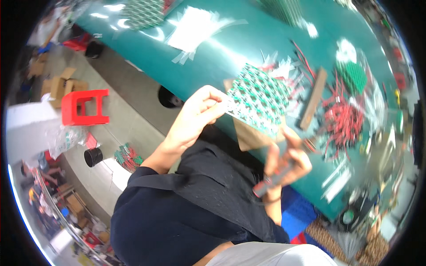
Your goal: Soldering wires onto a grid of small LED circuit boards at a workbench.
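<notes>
Your left fingers (214, 113) pinch the panel (259, 95) by its corner; your right fingers (299, 159) curl around a tool (271, 181). You're probably positioning the panel; next, steady it.

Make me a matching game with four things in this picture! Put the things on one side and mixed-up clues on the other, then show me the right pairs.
Things:
1. stool
2. wooden bar
3. sheet of circuit boards
4. pen-shaped tool

Clues:
A. pinched at one corner by the left hand
B. gripped in the right hand
C. brown, lying on the green table
D. red, on the grey floor

Right pairs: 1-D, 2-C, 3-A, 4-B
</notes>
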### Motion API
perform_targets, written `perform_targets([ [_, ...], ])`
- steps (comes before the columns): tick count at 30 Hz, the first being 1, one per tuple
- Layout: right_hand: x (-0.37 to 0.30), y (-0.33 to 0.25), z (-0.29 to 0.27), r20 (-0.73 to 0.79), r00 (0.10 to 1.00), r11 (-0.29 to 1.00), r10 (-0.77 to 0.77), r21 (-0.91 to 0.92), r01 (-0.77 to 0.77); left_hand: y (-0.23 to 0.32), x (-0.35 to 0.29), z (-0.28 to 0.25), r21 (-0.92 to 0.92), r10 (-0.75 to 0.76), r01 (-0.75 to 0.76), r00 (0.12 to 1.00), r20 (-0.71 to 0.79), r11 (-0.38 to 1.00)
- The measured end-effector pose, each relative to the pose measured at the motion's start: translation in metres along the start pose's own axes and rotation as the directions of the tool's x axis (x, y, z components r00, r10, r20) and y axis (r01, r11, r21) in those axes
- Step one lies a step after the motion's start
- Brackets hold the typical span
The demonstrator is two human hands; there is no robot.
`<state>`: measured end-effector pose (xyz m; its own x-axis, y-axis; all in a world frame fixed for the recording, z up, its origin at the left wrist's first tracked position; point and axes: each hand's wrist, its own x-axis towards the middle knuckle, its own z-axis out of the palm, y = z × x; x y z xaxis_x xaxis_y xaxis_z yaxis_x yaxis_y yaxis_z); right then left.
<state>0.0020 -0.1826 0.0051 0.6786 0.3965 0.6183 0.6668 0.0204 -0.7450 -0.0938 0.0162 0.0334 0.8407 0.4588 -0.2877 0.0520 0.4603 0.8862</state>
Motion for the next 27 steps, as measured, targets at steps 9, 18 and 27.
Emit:
perform_targets([
  [9,0.006,0.003,-0.056,-0.227,0.971,0.985,0.079,-0.130,-0.111,0.155,0.070,-0.118,0.011,0.567,-0.601,0.748,-0.345,0.799],
  [18,-0.042,0.028,-0.187,-0.869,0.477,0.875,0.129,-0.127,-0.467,0.100,0.083,-0.222,-0.139,0.481,-0.505,0.859,-0.177,0.852],
  [27,-0.083,0.029,-0.311,-0.903,0.288,0.947,0.319,0.315,-0.062,0.011,0.003,-0.169,-0.868,0.384,0.027,0.890,0.246,0.496],
])
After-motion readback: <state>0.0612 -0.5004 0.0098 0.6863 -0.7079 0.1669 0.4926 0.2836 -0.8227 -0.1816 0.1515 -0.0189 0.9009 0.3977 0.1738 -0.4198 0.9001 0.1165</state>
